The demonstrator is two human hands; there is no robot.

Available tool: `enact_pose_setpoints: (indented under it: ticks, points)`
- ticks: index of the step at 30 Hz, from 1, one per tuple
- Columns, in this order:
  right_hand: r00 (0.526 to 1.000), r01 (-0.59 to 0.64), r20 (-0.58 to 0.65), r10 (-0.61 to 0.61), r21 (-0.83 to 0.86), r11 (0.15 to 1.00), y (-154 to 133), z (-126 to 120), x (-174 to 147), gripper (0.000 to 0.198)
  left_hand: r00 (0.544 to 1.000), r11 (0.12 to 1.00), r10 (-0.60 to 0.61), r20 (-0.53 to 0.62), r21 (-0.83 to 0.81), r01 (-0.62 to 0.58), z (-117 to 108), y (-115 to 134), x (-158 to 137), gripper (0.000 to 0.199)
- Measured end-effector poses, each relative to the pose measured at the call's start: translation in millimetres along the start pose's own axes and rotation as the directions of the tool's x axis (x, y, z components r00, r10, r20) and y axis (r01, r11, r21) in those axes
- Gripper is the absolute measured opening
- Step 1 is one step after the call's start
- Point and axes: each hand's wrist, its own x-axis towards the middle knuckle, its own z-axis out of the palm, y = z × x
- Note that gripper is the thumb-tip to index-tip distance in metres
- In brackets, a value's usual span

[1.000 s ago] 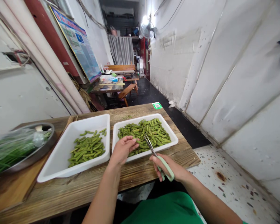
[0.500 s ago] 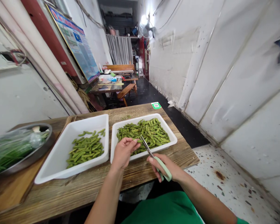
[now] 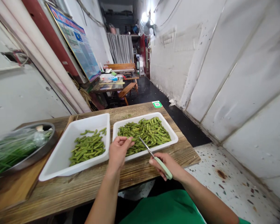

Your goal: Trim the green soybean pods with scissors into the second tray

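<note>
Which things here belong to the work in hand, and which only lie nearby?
Seemingly in use: left hand, right hand holding scissors, green pods, left white tray, right white tray.
Only nearby: metal bowl, leafy greens, wooden board, QR-code sticker.

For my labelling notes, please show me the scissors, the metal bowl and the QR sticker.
Scissors (image 3: 163, 167): head view, on the green handle.
Metal bowl (image 3: 48, 143): head view, on its side wall.
QR sticker (image 3: 157, 104): head view, on its middle.
</note>
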Motion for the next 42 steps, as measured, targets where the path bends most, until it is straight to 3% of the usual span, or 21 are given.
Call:
enact_pose_setpoints:
  ticks: [1,3,5,6,7,10,11,14,17,20,25,28,30,33,36,38,42]
  points:
    - [1.000,0.000,0.006,0.000,0.003,1.000,2.0,-1.2,0.3,0.043,0.987,0.986,0.113,-0.116,0.132,-0.097,-9.4,2.6,3.3,0.026]
    - [1.000,0.008,0.017,-0.008,0.007,1.000,6.2,-3.5,0.9,0.043,0.875,0.851,0.392,-0.284,0.473,-0.228,-29.3,10.2,8.6,0.024]
    - [0.999,0.030,0.026,-0.030,0.006,1.000,10.0,-5.2,1.6,0.043,0.765,0.634,0.582,-0.277,0.743,-0.213,-44.1,17.1,10.5,0.030]
    - [0.999,0.042,0.029,-0.042,0.007,0.999,11.4,-5.7,1.9,0.043,0.744,0.537,0.627,-0.229,0.819,-0.201,-47.5,18.9,10.3,0.033]
    - [0.998,0.051,0.025,-0.052,0.011,0.999,12.3,-5.9,2.3,0.043,0.754,0.464,0.638,-0.155,0.859,-0.216,-47.5,18.9,9.6,0.032]
    - [0.999,0.052,0.010,-0.053,0.024,0.998,12.7,-5.9,2.7,0.045,0.863,0.397,0.461,0.208,0.821,-0.410,-31.4,9.2,8.4,0.022]
    - [0.999,0.051,0.008,-0.051,0.021,0.998,12.2,-5.9,2.6,0.045,0.867,0.412,0.357,0.349,0.774,-0.481,-23.0,4.1,9.0,0.019]
    - [0.998,0.061,0.014,-0.061,-0.010,0.998,10.5,-6.4,0.8,0.046,0.781,0.452,0.108,0.615,0.670,-0.589,-0.1,-8.1,14.7,0.018]
    - [0.998,0.059,0.023,-0.058,-0.035,0.998,9.1,-7.5,-2.1,0.045,0.707,0.447,-0.014,0.707,0.637,-0.628,10.6,-9.8,22.4,0.019]
    - [0.998,0.064,0.028,-0.063,-0.048,0.997,7.9,-9.1,-4.9,0.043,0.676,0.463,-0.029,0.736,0.609,-0.644,11.2,-2.9,26.7,0.019]
    - [0.998,0.064,0.001,-0.064,-0.050,0.997,6.9,-12.7,-6.6,0.043,0.768,0.641,0.104,0.632,0.548,-0.537,6.2,7.2,25.5,0.023]
    - [0.999,0.051,-0.015,-0.051,-0.042,0.998,7.5,-13.1,-5.3,0.043,0.844,0.773,0.079,0.530,0.502,-0.388,5.3,2.1,22.0,0.021]
    - [0.999,0.045,-0.020,-0.046,-0.034,0.998,7.7,-11.9,-4.1,0.043,0.907,0.859,0.058,0.418,0.442,-0.259,6.9,-4.3,19.3,0.017]
    - [0.999,0.043,0.006,-0.042,-0.031,0.999,7.5,-8.6,-2.6,0.043,0.980,0.977,0.001,0.198,0.210,-0.044,11.0,-10.5,16.6,0.013]
    - [0.998,0.046,0.042,-0.044,-0.050,0.998,8.1,-5.1,-1.5,0.042,0.992,0.995,-0.096,0.079,-0.015,0.098,13.0,-10.7,17.5,0.024]
    - [0.997,0.054,0.060,-0.051,-0.059,0.997,9.2,-3.3,-1.2,0.041,0.993,0.990,-0.106,0.044,-0.084,0.109,12.0,-10.9,19.7,0.022]
    - [0.995,0.056,0.086,-0.050,-0.073,0.996,11.2,-1.8,-1.3,0.041,0.999,0.998,-0.055,-0.002,-0.034,0.055,8.5,-16.7,24.4,0.013]
